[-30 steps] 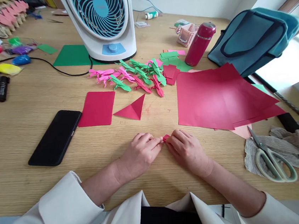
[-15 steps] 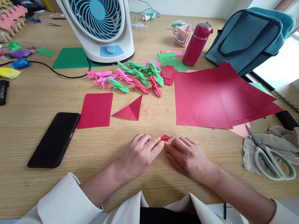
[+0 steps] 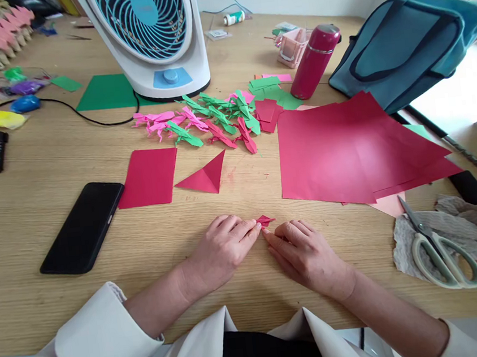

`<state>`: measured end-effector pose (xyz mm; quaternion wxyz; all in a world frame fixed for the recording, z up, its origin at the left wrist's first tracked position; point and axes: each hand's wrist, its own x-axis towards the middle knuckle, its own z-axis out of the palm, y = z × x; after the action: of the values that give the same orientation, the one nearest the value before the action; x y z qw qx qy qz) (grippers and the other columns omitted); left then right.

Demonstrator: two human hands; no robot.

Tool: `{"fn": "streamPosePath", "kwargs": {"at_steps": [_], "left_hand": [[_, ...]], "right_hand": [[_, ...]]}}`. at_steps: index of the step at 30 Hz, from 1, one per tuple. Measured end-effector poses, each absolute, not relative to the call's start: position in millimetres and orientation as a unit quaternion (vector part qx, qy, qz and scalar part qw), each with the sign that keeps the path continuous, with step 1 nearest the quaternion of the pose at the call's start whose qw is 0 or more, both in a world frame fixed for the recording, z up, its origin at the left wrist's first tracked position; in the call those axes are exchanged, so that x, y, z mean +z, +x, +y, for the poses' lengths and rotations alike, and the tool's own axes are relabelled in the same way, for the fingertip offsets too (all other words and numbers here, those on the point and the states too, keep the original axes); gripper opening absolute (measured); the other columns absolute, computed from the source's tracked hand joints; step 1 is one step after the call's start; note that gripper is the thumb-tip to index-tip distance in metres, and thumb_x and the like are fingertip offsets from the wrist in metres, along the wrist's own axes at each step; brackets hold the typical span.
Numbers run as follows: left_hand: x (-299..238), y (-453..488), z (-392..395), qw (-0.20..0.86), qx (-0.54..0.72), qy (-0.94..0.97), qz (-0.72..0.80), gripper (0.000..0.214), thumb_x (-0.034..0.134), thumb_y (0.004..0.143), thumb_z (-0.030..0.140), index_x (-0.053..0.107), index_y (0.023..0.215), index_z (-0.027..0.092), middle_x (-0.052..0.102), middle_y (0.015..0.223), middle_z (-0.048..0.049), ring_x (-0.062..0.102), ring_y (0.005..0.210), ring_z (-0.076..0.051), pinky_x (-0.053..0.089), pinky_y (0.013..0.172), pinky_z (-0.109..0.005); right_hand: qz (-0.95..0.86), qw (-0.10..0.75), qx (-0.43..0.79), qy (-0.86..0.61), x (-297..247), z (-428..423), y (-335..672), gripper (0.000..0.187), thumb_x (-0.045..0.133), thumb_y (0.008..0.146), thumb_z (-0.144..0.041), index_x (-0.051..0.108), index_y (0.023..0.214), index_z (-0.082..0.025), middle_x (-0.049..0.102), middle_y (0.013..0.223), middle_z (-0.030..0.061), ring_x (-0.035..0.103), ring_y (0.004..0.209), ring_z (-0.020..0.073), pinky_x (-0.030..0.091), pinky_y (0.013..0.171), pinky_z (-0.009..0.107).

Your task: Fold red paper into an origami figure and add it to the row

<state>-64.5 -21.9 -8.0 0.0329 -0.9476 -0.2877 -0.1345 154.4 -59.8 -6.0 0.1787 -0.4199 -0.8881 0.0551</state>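
A small folded red paper piece lies on the wooden table just beyond my fingertips. My left hand has its fingers curled together, and their tips press on the near left end of the piece. My right hand lies beside it with the fingers bent and the forefinger tip touching the same piece from the right. Most of the piece is hidden under the fingers.
Beyond the hands lie a red paper triangle, a red rectangle, a black phone and large red sheets. Several folded pink, green and red figures sit before a fan. Scissors rest on a cloth at right, near a flask and blue bag.
My right hand has drawn back a little towards me, so more of the small red piece shows. The left hand has stayed on it.
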Motion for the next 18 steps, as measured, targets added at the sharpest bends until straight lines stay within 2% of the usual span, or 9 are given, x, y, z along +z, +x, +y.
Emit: {"fn": "streamPosePath", "kwargs": {"at_steps": [10, 18], "left_hand": [[-3.9, -64.0, -19.6, 0.031, -0.122, -0.951, -0.281, 0.030, 0.048, 0.096, 0.012, 0.060, 0.123, 0.013, 0.067, 0.115, -0.0070, 0.054, 0.093, -0.021, 0.045, 0.082, -0.036], [-1.3, -63.7, -18.9, 0.066, -0.112, -0.958, -0.256, 0.030, 0.045, 0.097, 0.011, 0.061, 0.122, 0.010, 0.068, 0.116, -0.0078, 0.056, 0.094, -0.020, 0.046, 0.082, -0.035]], "right_hand": [[-0.890, 0.164, 0.073, -0.419, -10.5, -60.8, 157.6, 0.024, 0.046, 0.098, -0.014, 0.064, 0.114, -0.012, 0.060, 0.087, 0.0087, 0.054, 0.077, 0.0199, 0.048, 0.072, 0.036], [-0.910, 0.181, 0.044, -0.371, -10.3, -60.4, 157.9, 0.024, 0.047, 0.096, -0.010, 0.065, 0.111, -0.012, 0.065, 0.121, 0.0131, 0.057, 0.092, 0.0224, 0.050, 0.081, 0.038]]}}
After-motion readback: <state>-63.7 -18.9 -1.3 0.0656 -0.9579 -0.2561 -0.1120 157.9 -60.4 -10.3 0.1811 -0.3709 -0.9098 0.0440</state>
